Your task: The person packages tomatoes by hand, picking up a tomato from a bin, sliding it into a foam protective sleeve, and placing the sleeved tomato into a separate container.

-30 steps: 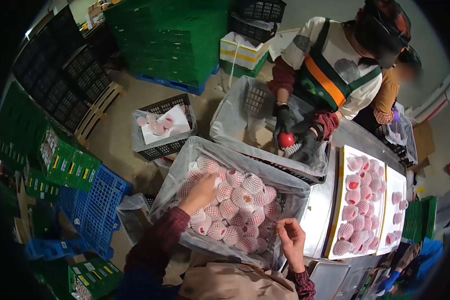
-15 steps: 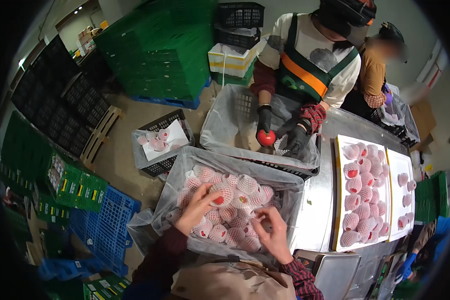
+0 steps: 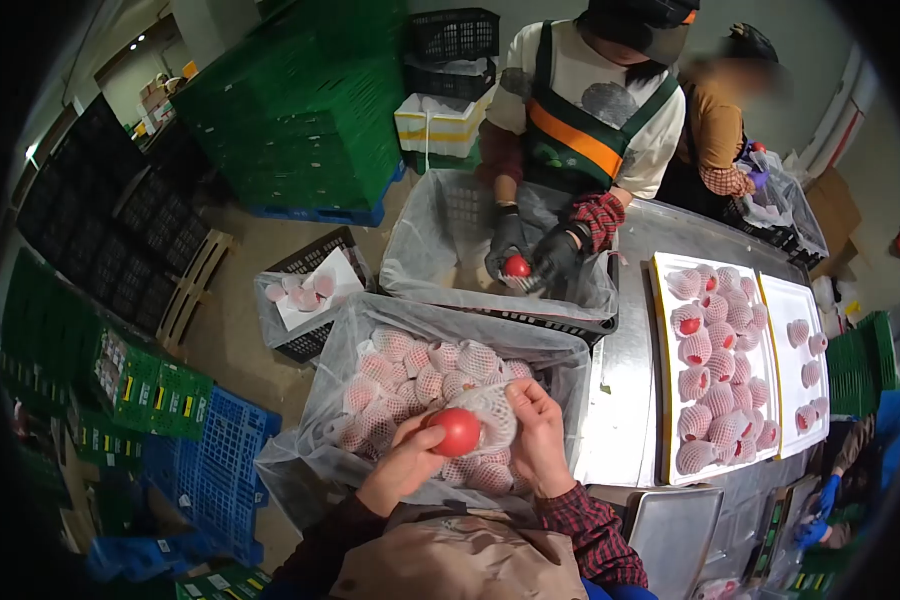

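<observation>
My left hand (image 3: 410, 462) grips a smooth, round red fruit (image 3: 456, 432), its thumb across the near side. Pinched between the fingers of my right hand (image 3: 538, 430) is a white foam net sleeve (image 3: 492, 412), stretched out beside the fruit and partly off it. Both hands are over a crate lined with clear plastic (image 3: 320, 400), piled with fruits in pinkish foam nets (image 3: 395, 345). Across from me, a person's black-gloved hands (image 3: 555, 258) hold another red fruit (image 3: 516, 267) inside a second lined crate (image 3: 410, 235).
On the metal table (image 3: 625, 390) to the right lies a white tray (image 3: 660, 300) with rows of netted fruits, beside another tray (image 3: 780, 300) holding several. A smaller lined crate (image 3: 300, 345) stands at the left. Stacked green crates (image 3: 290, 120) rise behind. Another person (image 3: 715, 120) works at the back right.
My left hand has lifted a netted fruit from the pile toward me. My right hand has taken hold of its net and drawn it aside, baring the red fruit. The view has shifted slightly.
</observation>
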`<state>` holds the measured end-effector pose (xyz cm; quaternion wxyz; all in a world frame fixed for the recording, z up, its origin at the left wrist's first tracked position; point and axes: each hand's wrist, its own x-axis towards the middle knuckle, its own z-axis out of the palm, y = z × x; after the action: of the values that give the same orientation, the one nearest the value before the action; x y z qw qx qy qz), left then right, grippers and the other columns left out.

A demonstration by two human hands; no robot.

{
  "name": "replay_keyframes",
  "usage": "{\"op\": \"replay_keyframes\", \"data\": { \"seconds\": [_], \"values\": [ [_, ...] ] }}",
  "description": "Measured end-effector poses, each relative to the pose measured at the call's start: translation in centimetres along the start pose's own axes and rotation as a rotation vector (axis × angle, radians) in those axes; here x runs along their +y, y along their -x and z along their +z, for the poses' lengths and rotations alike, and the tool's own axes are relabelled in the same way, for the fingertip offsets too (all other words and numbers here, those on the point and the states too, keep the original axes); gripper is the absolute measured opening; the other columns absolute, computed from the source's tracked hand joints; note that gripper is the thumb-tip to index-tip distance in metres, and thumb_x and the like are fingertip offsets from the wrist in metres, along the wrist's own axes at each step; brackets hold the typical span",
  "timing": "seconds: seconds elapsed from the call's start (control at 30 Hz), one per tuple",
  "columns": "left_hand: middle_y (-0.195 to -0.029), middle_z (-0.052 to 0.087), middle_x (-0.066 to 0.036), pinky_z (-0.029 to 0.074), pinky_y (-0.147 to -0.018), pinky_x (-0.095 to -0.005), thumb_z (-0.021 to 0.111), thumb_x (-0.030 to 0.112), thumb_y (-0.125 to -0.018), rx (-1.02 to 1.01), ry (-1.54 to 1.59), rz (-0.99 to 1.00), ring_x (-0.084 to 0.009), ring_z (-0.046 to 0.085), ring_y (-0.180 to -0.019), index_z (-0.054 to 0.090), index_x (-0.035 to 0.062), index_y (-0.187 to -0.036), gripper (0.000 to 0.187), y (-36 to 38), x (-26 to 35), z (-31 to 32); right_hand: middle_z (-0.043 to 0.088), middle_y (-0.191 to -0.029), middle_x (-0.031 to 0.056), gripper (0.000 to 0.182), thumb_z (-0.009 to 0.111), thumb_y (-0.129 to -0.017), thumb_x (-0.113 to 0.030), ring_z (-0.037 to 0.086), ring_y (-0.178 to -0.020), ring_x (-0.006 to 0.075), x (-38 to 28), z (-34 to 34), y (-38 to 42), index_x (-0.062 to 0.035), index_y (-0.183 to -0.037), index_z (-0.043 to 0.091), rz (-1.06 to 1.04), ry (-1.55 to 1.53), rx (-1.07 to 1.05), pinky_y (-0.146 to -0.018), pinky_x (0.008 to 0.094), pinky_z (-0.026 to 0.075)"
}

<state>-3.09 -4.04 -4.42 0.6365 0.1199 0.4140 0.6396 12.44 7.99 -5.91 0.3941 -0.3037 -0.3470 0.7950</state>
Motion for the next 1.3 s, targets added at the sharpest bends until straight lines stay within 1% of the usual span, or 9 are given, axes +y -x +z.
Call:
{"op": "replay_keyframes", "data": {
  "seconds": [0.07,0.2,0.5,0.63,0.7,0.9,1.07,1.2,1.3],
  "values": [
    [-0.129,0.063,-0.013,0.046,-0.110,-0.0420,0.077,0.020,-0.087,-0.198,0.371,-0.079,-0.0253,0.061,-0.121,0.055,-0.0016,-0.135,0.056,0.4,-0.8,-1.0,0.062,-0.083,-0.0014,0.013,0.063,-0.104,-0.018,0.053,-0.066,0.0058,0.4,-0.8,-0.6,-0.0044,-0.105,0.064,-0.014,-0.104,0.070,-0.057,0.0212,0.041],
    [-0.126,0.063,-0.014,0.047,-0.109,-0.0436,0.082,0.009,-0.079,-0.184,0.238,0.069,-0.0263,0.061,-0.120,0.055,-0.0024,-0.130,0.059,0.6,1.4,1.9,0.064,-0.085,0.0021,0.014,0.059,-0.104,-0.014,0.058,-0.070,0.0099,-0.2,-1.4,1.0,-0.0008,-0.111,0.060,0.084,0.131,-0.057,-0.059,0.0239,0.047],
    [-0.120,0.066,-0.016,0.052,-0.096,-0.0419,0.097,0.021,-0.063,0.171,-1.387,0.951,-0.0304,0.066,-0.112,0.059,-0.0004,-0.131,0.081,0.0,0.0,4.8,0.050,-0.137,0.0105,0.061,0.073,-0.094,-0.011,0.052,-0.127,0.0195,-4.4,2.2,4.2,-0.0024,-0.145,0.042,-0.180,0.393,-0.331,-0.106,0.0338,0.046],
    [-0.124,0.065,-0.017,0.051,-0.098,-0.0404,0.095,0.017,-0.066,0.135,-1.259,0.780,-0.0277,0.065,-0.114,0.055,-0.0018,-0.133,0.081,0.8,0.5,3.8,0.050,-0.137,0.0103,0.058,0.069,-0.098,-0.018,0.055,-0.122,0.0182,-4.4,1.2,4.0,-0.0026,-0.147,0.041,-0.228,0.397,-0.339,-0.098,0.0326,0.050],
    [-0.127,0.064,-0.018,0.050,-0.100,-0.0414,0.095,0.023,-0.066,0.080,-1.175,0.730,-0.0307,0.065,-0.115,0.056,-0.0008,-0.134,0.082,0.6,0.9,3.6,0.059,-0.127,0.0139,0.054,0.055,-0.106,-0.034,0.064,-0.101,0.0179,-5.2,1.7,4.4,-0.0027,-0.147,0.041,0.061,-0.138,-0.356,-0.078,0.0307,0.054],
    [-0.133,0.063,-0.018,0.046,-0.105,-0.0405,0.092,0.023,-0.072,-0.051,-0.924,0.537,-0.0292,0.063,-0.122,0.055,-0.0017,-0.137,0.078,1.0,2.0,3.9,0.069,-0.085,0.0156,0.059,0.028,-0.111,-0.050,0.059,-0.052,0.0170,-5.8,1.2,4.3,-0.0030,-0.137,0.051,0.400,-0.370,-0.367,-0.045,0.0263,0.042],
    [-0.128,0.065,-0.014,0.045,-0.106,-0.0369,0.086,0.016,-0.081,-0.112,-0.999,0.527,-0.0242,0.061,-0.122,0.053,-0.0039,-0.138,0.069,1.4,2.1,4.2,0.068,-0.077,0.0123,0.056,0.030,-0.112,-0.049,0.058,-0.047,0.0153,-5.2,0.5,4.8,-0.0009,-0.117,0.059,0.378,-0.003,-0.292,-0.041,0.0247,0.039],
    [-0.122,0.066,-0.009,0.049,-0.096,-0.0329,0.077,0.009,-0.090,-0.060,-0.431,0.320,-0.0171,0.062,-0.111,0.054,-0.0041,-0.135,0.052,1.1,1.2,4.3,0.069,-0.077,0.0123,0.051,0.035,-0.112,-0.043,0.060,-0.051,0.0137,-4.5,-0.5,4.7,0.0018,-0.111,0.058,0.141,0.328,-0.341,-0.043,0.0243,0.041],
    [-0.116,0.067,-0.006,0.052,-0.085,-0.0298,0.073,0.010,-0.094,0.035,-0.339,0.303,-0.0138,0.063,-0.100,0.056,-0.0039,-0.128,0.040,0.9,1.1,4.4,0.069,-0.086,0.0129,0.035,0.047,-0.110,-0.032,0.062,-0.057,0.0131,-4.7,0.2,5.2,0.0015,-0.121,0.052,0.119,0.073,-0.175,-0.048,0.0244,0.045]
  ]
}}
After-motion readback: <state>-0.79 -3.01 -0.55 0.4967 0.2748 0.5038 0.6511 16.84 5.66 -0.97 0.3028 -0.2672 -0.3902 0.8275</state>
